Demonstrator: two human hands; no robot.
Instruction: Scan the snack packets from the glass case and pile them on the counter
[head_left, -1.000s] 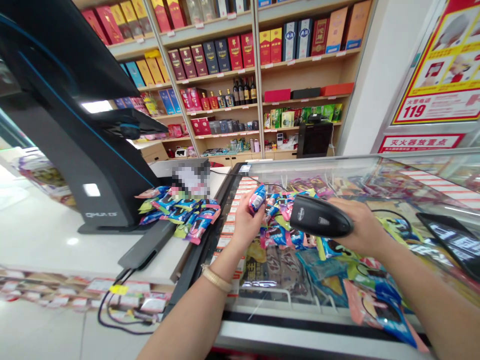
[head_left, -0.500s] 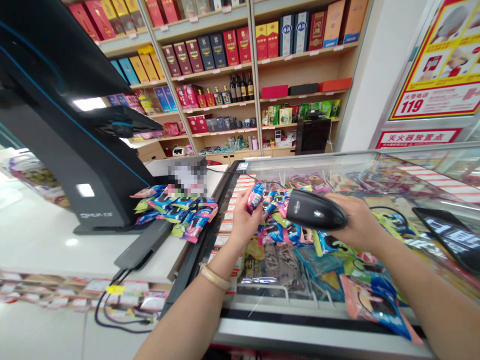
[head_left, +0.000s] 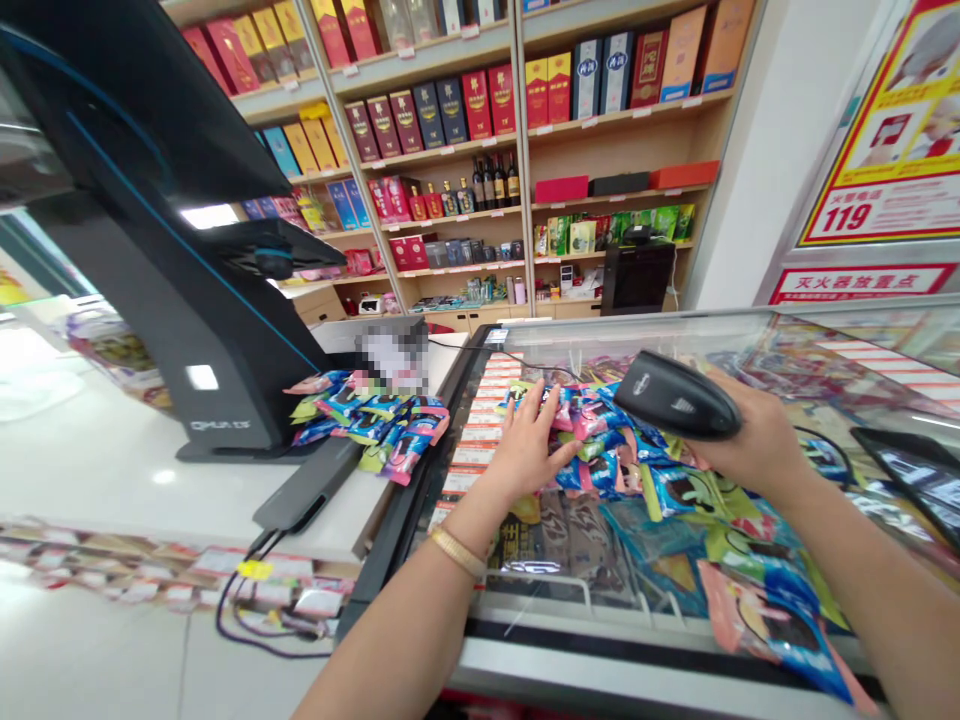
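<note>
My left hand [head_left: 529,445] lies flat with fingers spread on a heap of colourful snack packets [head_left: 637,480] spread over the glass counter [head_left: 600,640]. It grips nothing that I can see. My right hand [head_left: 754,445] is closed round a black barcode scanner [head_left: 686,395], held just above the heap with its nose pointing left toward my left hand. A gold bracelet [head_left: 457,550] sits on my left wrist.
A second pile of snack packets [head_left: 375,420] lies on the white counter [head_left: 97,470] beside a black checkout terminal [head_left: 187,330]. A dark phone [head_left: 915,475] rests on the glass at right. Cables [head_left: 247,610] hang below. Shelves of boxed goods [head_left: 465,110] fill the back wall.
My left hand held a blue packet up in front of the scanner; now it is down flat on the heap without it. The scanner has moved right and slightly up.
</note>
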